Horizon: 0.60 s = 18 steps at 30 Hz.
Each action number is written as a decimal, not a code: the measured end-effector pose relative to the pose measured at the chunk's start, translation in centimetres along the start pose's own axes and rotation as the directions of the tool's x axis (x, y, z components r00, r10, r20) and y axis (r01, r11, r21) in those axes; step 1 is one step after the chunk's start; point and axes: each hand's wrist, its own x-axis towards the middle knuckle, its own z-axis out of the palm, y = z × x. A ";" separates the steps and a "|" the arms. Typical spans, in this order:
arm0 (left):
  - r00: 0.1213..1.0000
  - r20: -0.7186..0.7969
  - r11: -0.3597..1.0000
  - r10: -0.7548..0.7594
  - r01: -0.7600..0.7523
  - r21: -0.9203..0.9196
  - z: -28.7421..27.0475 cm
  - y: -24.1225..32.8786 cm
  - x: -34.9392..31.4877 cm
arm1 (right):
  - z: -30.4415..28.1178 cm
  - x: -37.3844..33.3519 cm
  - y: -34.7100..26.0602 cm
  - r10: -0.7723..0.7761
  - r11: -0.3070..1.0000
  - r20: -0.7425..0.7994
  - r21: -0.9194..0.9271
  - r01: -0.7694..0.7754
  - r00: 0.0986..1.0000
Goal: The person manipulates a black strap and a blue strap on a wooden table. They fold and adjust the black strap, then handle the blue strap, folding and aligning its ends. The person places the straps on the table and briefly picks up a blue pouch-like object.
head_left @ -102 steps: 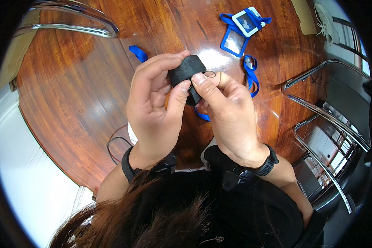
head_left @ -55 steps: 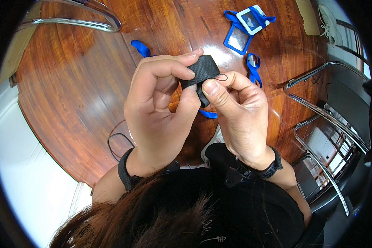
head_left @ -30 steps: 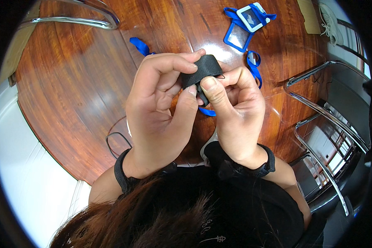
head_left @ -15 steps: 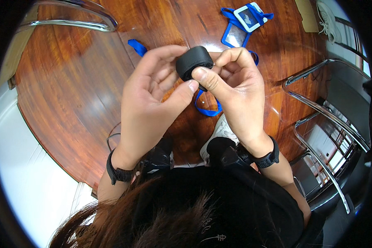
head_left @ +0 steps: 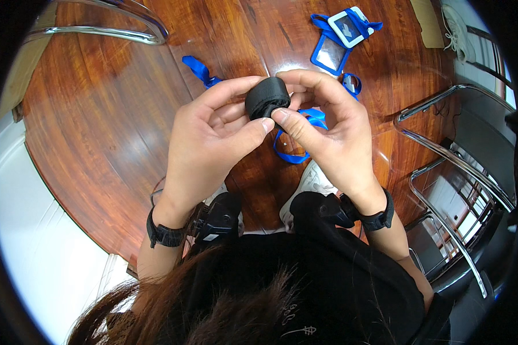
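Observation:
Both my hands hold a small black roll of strap (head_left: 267, 96) above a round wooden table (head_left: 98, 115). My left hand (head_left: 210, 138) pinches it from the left, thumb under the roll and fingers over its top. My right hand (head_left: 328, 129) grips it from the right, thumb pressed on its lower front. A blue lanyard (head_left: 296, 135) lies on the table under my hands, partly hidden by them. Black bands circle both wrists.
Two blue badge holders (head_left: 345, 34) lie at the table's far side, and a blue strap end (head_left: 198, 69) sticks out left of my hands. Chrome chair frames stand at the far left (head_left: 109, 23) and at the right (head_left: 449, 149).
The black roll has been turned and wound tighter between my fingers. My hands have risen slightly away from my body, staying closed on the roll.

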 end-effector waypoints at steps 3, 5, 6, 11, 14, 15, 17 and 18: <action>1.000 0.017 1.000 0.016 -0.016 -0.010 0.0 -0.1 -0.1 | 0.1 -0.1 0.0 -0.051 0.994 -0.009 -0.096 0.050 0.999; 0.999 0.024 1.000 0.027 -0.027 -0.013 0.0 -0.1 -0.1 | 0.1 -0.1 0.1 -0.101 0.986 -0.006 -0.135 0.099 0.995; 0.999 0.025 1.000 0.029 -0.029 -0.010 0.0 -0.1 -0.2 | 0.1 -0.1 0.1 -0.114 0.982 -0.007 -0.149 0.112 0.993; 0.996 -0.024 0.992 0.088 -0.086 0.095 0.3 0.0 -0.4 | 0.4 -0.6 -0.2 -0.181 0.962 -0.055 -0.219 0.165 0.982; 0.973 -0.057 0.952 0.222 -0.203 0.231 0.6 -0.3 -0.5 | 0.6 -0.8 -0.3 -0.209 0.953 -0.074 -0.241 0.186 0.975; 0.965 -0.066 0.932 0.253 -0.225 0.283 0.7 -0.3 -0.6 | 0.6 -0.8 -0.3 -0.218 0.951 -0.078 -0.242 0.194 0.973; 0.931 -0.074 0.880 0.358 -0.310 0.361 0.9 -0.5 -0.7 | 0.8 -0.5 -0.1 -0.330 0.920 -0.093 -0.254 0.298 0.939; 0.899 -0.074 0.844 0.431 -0.373 0.385 1.2 -0.8 -0.6 | 0.8 -0.4 0.0 -0.386 0.900 -0.101 -0.261 0.350 0.917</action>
